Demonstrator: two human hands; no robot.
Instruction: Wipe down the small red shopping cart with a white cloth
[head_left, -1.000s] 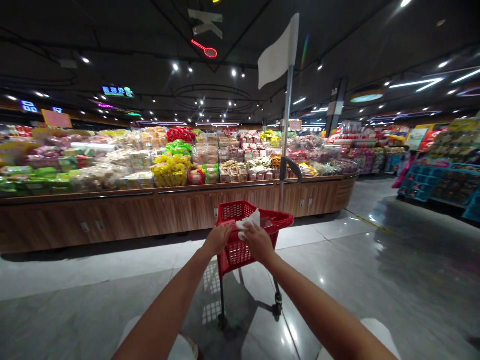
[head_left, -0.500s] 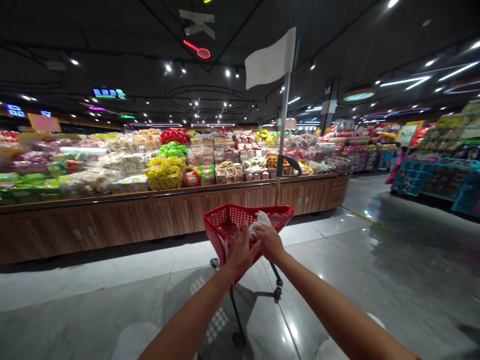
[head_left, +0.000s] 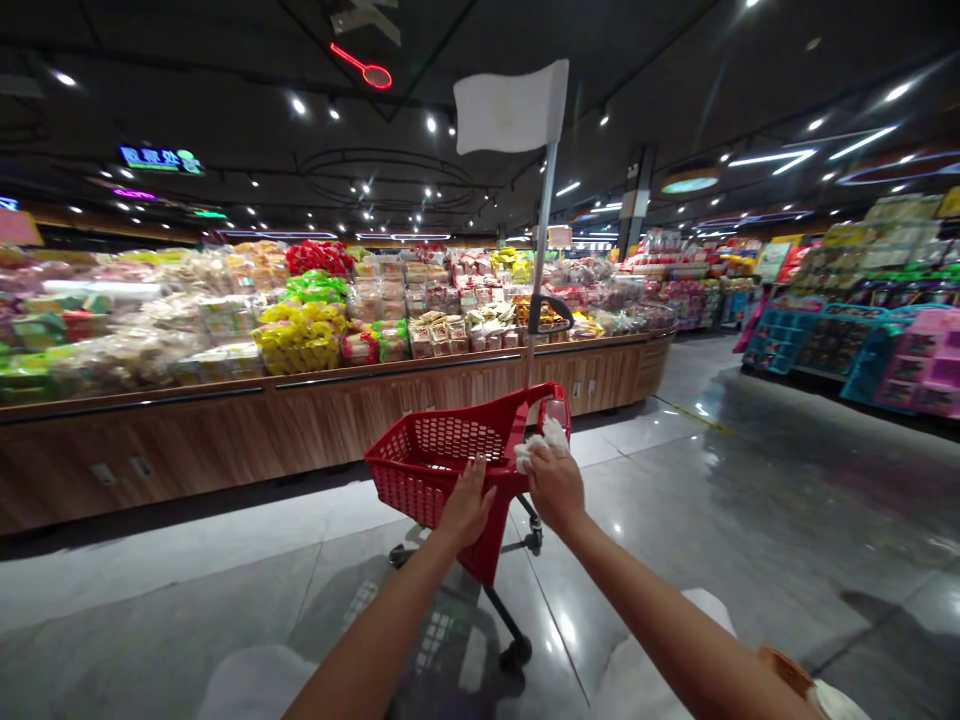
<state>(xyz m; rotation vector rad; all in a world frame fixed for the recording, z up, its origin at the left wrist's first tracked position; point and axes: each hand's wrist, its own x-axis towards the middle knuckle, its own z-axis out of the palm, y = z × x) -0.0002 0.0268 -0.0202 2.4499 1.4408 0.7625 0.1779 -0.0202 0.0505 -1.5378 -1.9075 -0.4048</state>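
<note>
A red shopping cart (head_left: 431, 480) is held just ahead of both hands, its long rim angled forward and up toward the flag pole (head_left: 541, 240). The right hand (head_left: 555, 489) is nearer that pole end, its fingers clenched around a white tissue (head_left: 541, 442) against the rim. The left hand (head_left: 466, 507) is laid open, fingers extended against the cart's near wall.

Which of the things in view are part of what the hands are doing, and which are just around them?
Part of it:
right hand holding a crumpled white tissue against the red shopping cart
left hand resting on the cart's basket

Just around:
white flag on the cart's pole
bagged snacks on the wooden display counter
blue display racks
</note>
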